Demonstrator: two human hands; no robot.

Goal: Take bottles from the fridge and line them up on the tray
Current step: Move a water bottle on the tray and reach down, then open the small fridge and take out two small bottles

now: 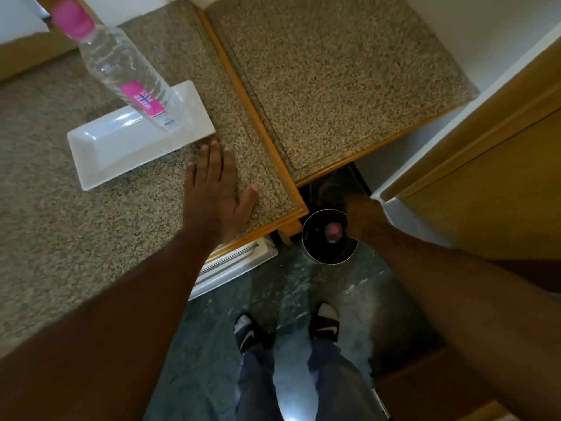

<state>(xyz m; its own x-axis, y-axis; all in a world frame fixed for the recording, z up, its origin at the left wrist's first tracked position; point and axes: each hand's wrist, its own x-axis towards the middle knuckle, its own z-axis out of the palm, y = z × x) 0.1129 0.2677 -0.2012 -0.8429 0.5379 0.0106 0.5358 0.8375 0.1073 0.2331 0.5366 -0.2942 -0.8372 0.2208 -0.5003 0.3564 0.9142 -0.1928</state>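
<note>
A clear water bottle (127,77) with a pink cap and pink label stands upright at the far right end of a white rectangular tray (100,153) on the speckled counter. My left hand (212,189) lies flat on the counter just right of the tray, fingers apart, holding nothing. My right hand (362,220) is lower, in the gap beyond the counter's corner, and is closed around a second clear bottle (329,238). That bottle is seen end-on as a dark circle with a pink spot in the middle.
A second speckled counter section (334,71) lies to the right behind a wooden edge. A white appliance with a handle (236,262) sits under the counter edge. A wooden cabinet door (485,192) stands at right. My feet are on the dark green floor (288,287).
</note>
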